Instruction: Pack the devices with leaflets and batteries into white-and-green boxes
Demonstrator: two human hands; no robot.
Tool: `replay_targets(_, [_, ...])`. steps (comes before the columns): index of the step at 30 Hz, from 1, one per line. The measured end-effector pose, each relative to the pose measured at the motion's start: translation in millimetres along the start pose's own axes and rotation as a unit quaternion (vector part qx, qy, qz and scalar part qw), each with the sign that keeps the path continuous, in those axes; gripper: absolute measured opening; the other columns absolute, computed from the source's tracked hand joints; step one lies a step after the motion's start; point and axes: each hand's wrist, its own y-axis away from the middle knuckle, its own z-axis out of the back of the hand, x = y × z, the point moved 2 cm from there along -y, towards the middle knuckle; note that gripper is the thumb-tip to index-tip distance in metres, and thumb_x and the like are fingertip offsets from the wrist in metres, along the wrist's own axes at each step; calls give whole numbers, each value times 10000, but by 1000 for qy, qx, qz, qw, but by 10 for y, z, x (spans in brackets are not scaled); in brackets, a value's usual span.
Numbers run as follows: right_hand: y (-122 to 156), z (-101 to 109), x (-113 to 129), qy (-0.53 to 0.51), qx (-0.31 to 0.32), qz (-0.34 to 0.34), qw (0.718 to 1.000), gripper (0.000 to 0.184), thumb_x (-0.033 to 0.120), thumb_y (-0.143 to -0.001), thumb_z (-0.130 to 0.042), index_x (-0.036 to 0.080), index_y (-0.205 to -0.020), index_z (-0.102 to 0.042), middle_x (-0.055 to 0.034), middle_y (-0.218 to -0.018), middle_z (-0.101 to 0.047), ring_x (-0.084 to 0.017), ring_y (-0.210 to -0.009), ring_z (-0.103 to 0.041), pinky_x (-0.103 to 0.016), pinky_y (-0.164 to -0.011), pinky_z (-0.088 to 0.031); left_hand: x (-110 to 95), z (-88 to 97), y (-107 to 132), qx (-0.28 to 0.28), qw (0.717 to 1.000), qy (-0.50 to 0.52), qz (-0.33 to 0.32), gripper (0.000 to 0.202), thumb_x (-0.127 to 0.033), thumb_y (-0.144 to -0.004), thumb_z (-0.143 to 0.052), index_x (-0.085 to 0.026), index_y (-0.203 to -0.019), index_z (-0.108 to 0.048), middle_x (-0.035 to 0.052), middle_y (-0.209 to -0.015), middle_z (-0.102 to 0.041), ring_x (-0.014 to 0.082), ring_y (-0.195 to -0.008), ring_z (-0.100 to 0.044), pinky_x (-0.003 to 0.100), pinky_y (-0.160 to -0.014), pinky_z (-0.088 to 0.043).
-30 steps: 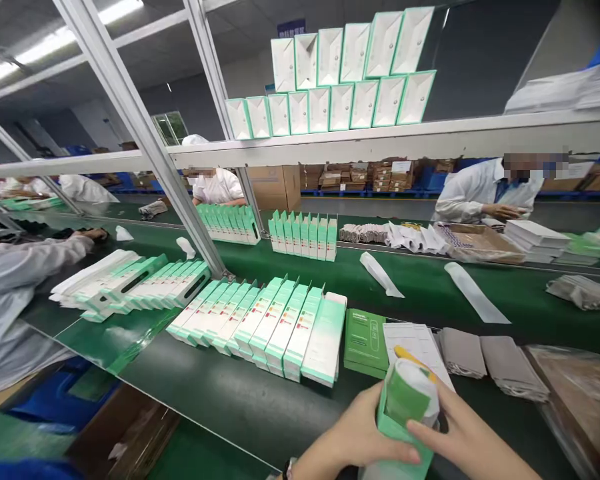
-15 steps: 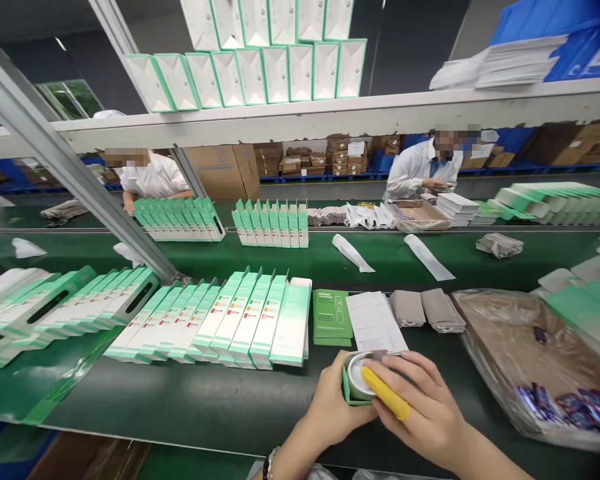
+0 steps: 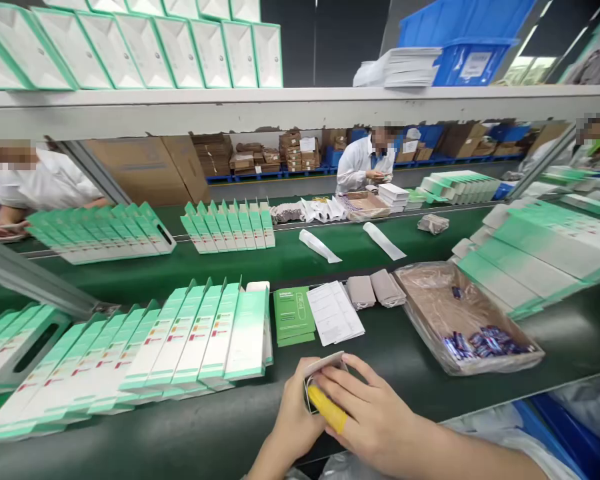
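My left hand (image 3: 293, 417) and my right hand (image 3: 370, 413) hold a small white-and-green carton (image 3: 324, 364) low on the dark green belt, end-on to me. Most of it is hidden by my fingers, with only a pale end flap showing. A yellow finger cot (image 3: 327, 408) covers one finger of my right hand and presses against the carton. Just beyond my hands lie a green booklet (image 3: 293, 317) and a white leaflet (image 3: 334, 312). To the left stands a row of green-and-white cartons (image 3: 180, 340).
Grey pouches (image 3: 373, 290) and a plastic-lined cardboard tray (image 3: 460, 320) of blue sachets lie right of the leaflet. More cartons (image 3: 535, 257) are stacked at right. Co-workers in white coats (image 3: 365, 163) work beyond a second belt (image 3: 360, 250). A white shelf (image 3: 300, 107) crosses above.
The view has swung left, so everything slides left and the tray comes fully into view. The carton has turned, its round white end now covered by a pale flap, and my hands sit closer around it.
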Motion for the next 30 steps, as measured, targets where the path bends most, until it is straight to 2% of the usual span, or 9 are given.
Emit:
replay_targets(3, [319, 179, -427, 5, -32, -55, 998, 337, 137, -911, -423, 182, -1165, -640, -74, -1151, -713, -211, -1125, -605, -460, -1094, -346, 69, -7, 27, -2, 1000, -9, 14, 453, -254, -779, -729, -234, -1194, -550, 30, -1072, -654, 208, -951, -640, 285, -817, -510])
replay_targets(5, [710, 302, -932, 96, -2, -211, 973, 328, 138, -904, -411, 167, -1127, -651, -131, -1070, -725, -261, -1049, -638, -477, -970, -437, 113, -6, 34, -6, 1000, -12, 21, 456, -292, -768, -748, -228, -1175, -553, 25, -1026, -658, 205, -909, -637, 274, -777, -503])
replay_targets(8, [1492, 381, -1676, 222, 247, -522, 786, 314, 218, -925, -424, 129, -1122, -651, -204, -1033, -709, -358, -1053, -636, -521, -896, -442, 150, -12, 15, -6, 1000, -14, 20, 426, -319, -768, -751, -221, -1140, -569, 26, -998, -658, 205, -894, -632, 270, -763, -490])
replay_targets(10, [1908, 379, -1944, 218, 296, -582, 725, 260, 245, -892, -505, 87, -969, -696, -236, -850, -721, -415, -904, -680, -542, -786, -469, 148, -23, -18, -6, 1000, -10, 16, 434, -333, -760, -758, -216, -1136, -574, 34, -1008, -656, 212, -902, -635, 278, -772, -488])
replay_targets(12, [2181, 328, -2066, 194, 313, -603, 708, 229, 254, -873, -544, 96, -855, -708, -214, -738, -720, -398, -767, -704, -489, -684, -491, 129, -37, -64, -7, 1000, -4, 16, 445, -351, -752, -763, -207, -1131, -579, 43, -1009, -656, 218, -895, -643, 286, -771, -491])
replay_targets(17, [2284, 238, -2151, 157, 290, -597, 732, 237, 175, -875, -488, 71, -913, -698, -242, -779, -727, -378, -772, -715, -423, -650, -493, 65, -61, -158, -11, 1000, -19, 9, 477, -362, -721, -782, -197, -1124, -589, 56, -1017, -667, 228, -894, -656, 307, -781, -498])
replay_targets(21, [1684, 336, -1863, 114, 168, -552, 808, 330, 273, -907, -517, 121, -1189, -597, -160, -998, -743, -307, -935, -712, -380, -792, -530, 85, -77, -176, -15, 1000, -10, 6, 490, -341, -713, -794, -212, -1137, -586, 49, -1029, -673, 223, -909, -656, 304, -789, -495])
replay_targets(24, [892, 413, -1237, -33, -45, -384, 922, 300, 323, -902, -586, 234, -1187, -609, -62, -1087, -729, -248, -966, -704, -344, -851, -548, 99, -98, -180, -24, 1000, -8, 5, 498, -322, -698, -809, -207, -1127, -585, 47, -1029, -676, 221, -921, -653, 302, -796, -496])
replay_targets(30, [36, 191, -379, -183, -65, -85, 977, 445, 69, -909, -537, 250, -1315, -529, -76, -1132, -698, -199, -1020, -659, -406, -950, -518, 52, -118, -187, -22, 1000, -4, 20, 529, -378, -719, -802, -209, -1161, -563, 46, -1043, -682, 206, -897, -662, 300, -784, -520])
